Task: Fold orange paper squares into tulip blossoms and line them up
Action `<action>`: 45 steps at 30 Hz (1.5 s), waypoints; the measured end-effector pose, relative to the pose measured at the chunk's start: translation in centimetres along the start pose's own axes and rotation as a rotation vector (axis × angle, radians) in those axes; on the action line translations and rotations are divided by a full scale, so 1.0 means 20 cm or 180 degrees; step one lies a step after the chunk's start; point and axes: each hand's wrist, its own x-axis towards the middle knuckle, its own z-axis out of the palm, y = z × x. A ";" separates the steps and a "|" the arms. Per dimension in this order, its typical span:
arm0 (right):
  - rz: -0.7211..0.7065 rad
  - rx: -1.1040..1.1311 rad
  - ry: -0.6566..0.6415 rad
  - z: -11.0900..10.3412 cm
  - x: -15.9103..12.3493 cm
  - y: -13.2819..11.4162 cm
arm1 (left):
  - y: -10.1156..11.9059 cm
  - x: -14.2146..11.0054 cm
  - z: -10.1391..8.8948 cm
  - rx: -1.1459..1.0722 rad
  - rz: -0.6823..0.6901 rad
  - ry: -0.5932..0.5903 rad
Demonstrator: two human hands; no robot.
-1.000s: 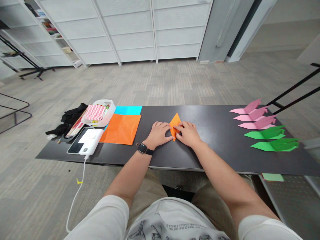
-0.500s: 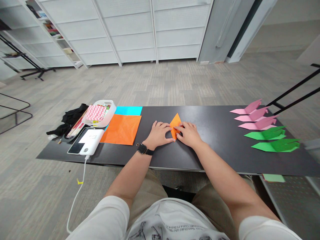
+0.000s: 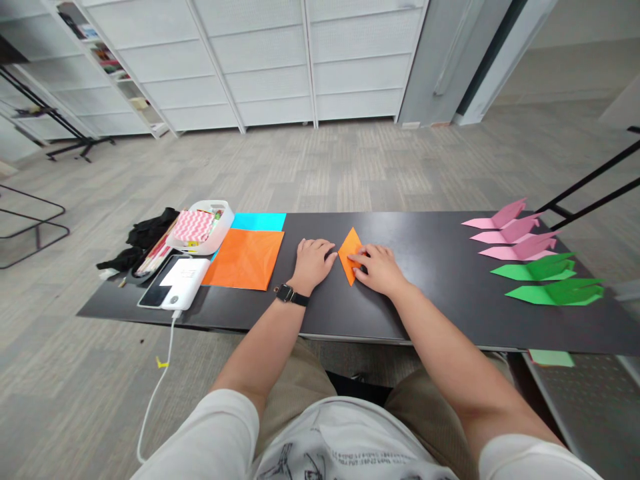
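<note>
A small orange paper folded into a diamond shape [image 3: 349,251] lies flat on the dark table [image 3: 430,307]. My right hand [image 3: 380,268] rests on its right half, fingers pressing the paper down. My left hand [image 3: 311,261], with a watch on the wrist, lies flat on the table just left of the paper, fingers stretched out and off the paper.
Orange sheets [image 3: 244,259] over a blue sheet [image 3: 260,221] lie to the left, beside a white device with a cable [image 3: 175,281], a white basket [image 3: 203,225] and black cloth [image 3: 145,235]. Folded pink pieces [image 3: 507,230] and green pieces [image 3: 547,280] lie at the right end.
My left hand has slid left off the orange diamond and now lies flat on the table. My right hand stays on the paper.
</note>
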 end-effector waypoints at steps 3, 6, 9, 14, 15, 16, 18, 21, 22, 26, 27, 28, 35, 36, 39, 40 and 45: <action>-0.0277 0.0130 -0.0083 0.00 0.00 0.01 | 0.00 0.01 0.01 -0.0065 0.0026 -0.0038; -0.0400 0.0231 -0.0122 0.01 0.00 0.02 | 0.00 0.01 0.02 -0.0042 0.0090 -0.0124; -0.0321 0.0303 -0.0142 0.00 0.01 0.02 | 0.01 0.01 0.04 -0.0037 0.0137 -0.0186; 0.0117 0.0278 0.0099 0.01 0.02 0.03 | 0.01 0.01 0.05 -0.0157 0.0195 -0.0191; 0.0205 0.0260 0.0138 0.01 0.03 0.04 | 0.01 0.01 0.05 -0.0176 0.0186 -0.0180; 0.0275 0.0246 0.0167 0.02 0.03 0.04 | 0.01 0.01 0.06 -0.0194 0.0177 -0.0169; 0.0353 0.0238 0.0210 0.04 0.04 0.05 | 0.01 0.02 0.06 -0.0229 0.0191 -0.0153; 0.0398 0.0241 0.0297 0.07 0.05 0.06 | 0.01 0.02 0.07 -0.0272 0.0232 -0.0140; 0.0411 0.0240 0.0325 0.08 0.05 0.06 | 0.01 0.03 0.07 -0.0287 0.0236 -0.0148; 0.0461 0.0292 0.0403 0.09 0.06 0.07 | 0.01 0.03 0.06 -0.0392 0.0181 -0.0212; 0.0464 0.0308 0.0420 0.09 0.06 0.07 | 0.01 0.03 0.06 -0.0428 0.0168 -0.0220; 0.0462 0.0317 0.0435 0.08 0.06 0.07 | 0.02 0.03 0.05 -0.0457 0.0162 -0.0220; 0.0411 0.0286 0.0390 0.06 0.06 0.04 | 0.03 0.03 0.06 -0.0365 0.0235 -0.0220; 0.0413 0.0275 0.0391 0.06 0.06 0.04 | 0.03 0.03 0.06 -0.0339 0.0262 -0.0216; 0.0400 0.0264 0.0395 0.06 0.06 0.03 | 0.03 0.02 0.06 -0.0266 0.0340 -0.0180; 0.0393 0.0253 0.0391 0.05 0.06 0.03 | 0.03 0.02 0.05 -0.0246 0.0365 -0.0182; 0.0281 0.0075 0.0328 0.06 0.05 0.02 | 0.04 0.01 0.05 -0.0165 0.0456 -0.0224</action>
